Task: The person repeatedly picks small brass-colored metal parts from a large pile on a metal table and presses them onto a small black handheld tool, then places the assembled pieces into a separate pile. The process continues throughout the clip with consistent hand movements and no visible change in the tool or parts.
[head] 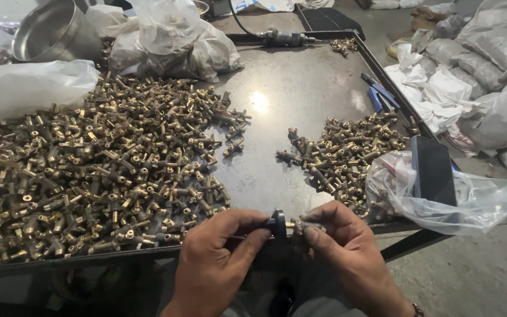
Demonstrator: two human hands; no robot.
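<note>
Head view: two hands meet over the near edge of a metal desk strewn with brass fittings.

At bottom centre, the left hand pinches a black round knob; the right hand grips a small brass fitting touching it. A large brass heap fills the left of the frame, a smaller heap lies right of centre, and a clear plastic bag sits at lower right.
</note>
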